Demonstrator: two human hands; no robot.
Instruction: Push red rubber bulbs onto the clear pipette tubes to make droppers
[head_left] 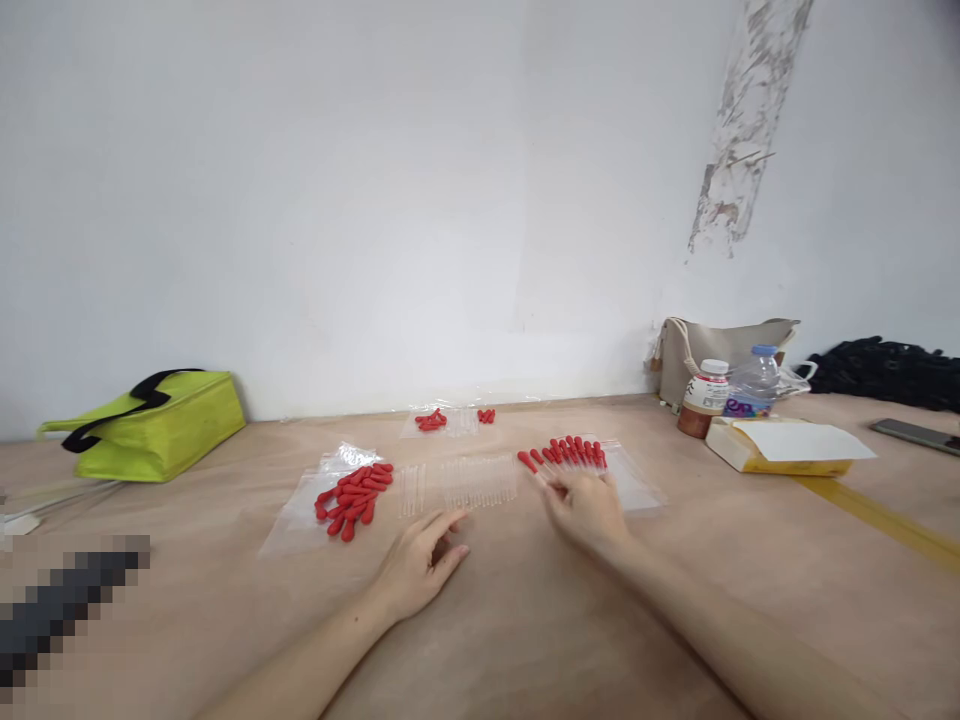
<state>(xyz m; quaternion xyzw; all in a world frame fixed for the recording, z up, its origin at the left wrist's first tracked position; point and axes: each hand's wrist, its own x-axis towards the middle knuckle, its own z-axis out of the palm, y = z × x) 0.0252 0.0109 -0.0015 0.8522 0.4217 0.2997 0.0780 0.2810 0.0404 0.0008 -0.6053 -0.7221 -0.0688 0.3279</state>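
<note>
My left hand [424, 562] rests on the paper-covered table, its thumb apart from the curled fingers, with nothing in it. Just beyond its fingertips lie clear glass dropper tubes [480, 482] in a row. To its left, a heap of loose red rubber bulbs [354, 497] sits on a plastic bag [289, 520]. My right hand [589, 508] is closed, its fingertips pinching the clear stem of a red-bulbed dropper [527, 461]. Beside it, several droppers with red bulbs [576, 450] lie side by side on another plastic bag [634, 482]; the hand hides part of their stems.
More red bulbs [431, 420] and tubes lie at the back by the wall. A lime-green bag [161, 425] stands at left. On the right are a brown-drink bottle [703, 400], a clear bottle [757, 380], a yellow-and-white box [780, 447], a grey bag [727, 340] and a phone [915, 436].
</note>
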